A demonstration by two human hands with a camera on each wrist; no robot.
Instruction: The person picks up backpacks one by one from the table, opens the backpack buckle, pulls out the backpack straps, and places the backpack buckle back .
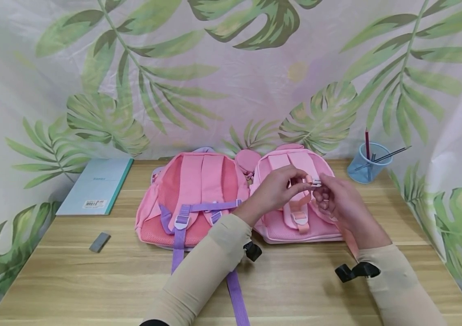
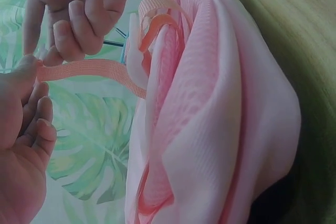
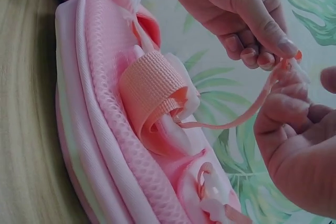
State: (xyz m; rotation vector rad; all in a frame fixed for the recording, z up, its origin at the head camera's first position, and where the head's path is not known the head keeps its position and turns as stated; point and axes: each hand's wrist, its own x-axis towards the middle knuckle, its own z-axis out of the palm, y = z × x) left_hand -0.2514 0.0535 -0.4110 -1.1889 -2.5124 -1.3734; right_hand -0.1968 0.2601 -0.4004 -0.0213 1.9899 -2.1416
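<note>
Above the light pink backpack (image 1: 271, 226), my two hands meet at a small white plastic buckle (image 1: 315, 182). My left hand (image 1: 281, 186) pinches the orange webbing strap (image 2: 89, 70) beside the buckle between thumb and forefinger. On the other side, my right hand (image 1: 343, 203) pinches the buckle, its other fingers curled. From the hands the strap runs back to the backpack, where more orange webbing loops through a white strap adjuster (image 1: 299, 218). In the right wrist view the fingertips partly cover the whitish buckle (image 3: 297, 73).
Left of it lies a darker pink backpack (image 1: 192, 176) with purple straps (image 1: 237, 294) trailing toward the front edge. A light blue notebook (image 1: 92, 188) and a grey eraser (image 1: 100, 242) lie at the left. A blue mesh pencil cup (image 1: 363, 170) stands back right.
</note>
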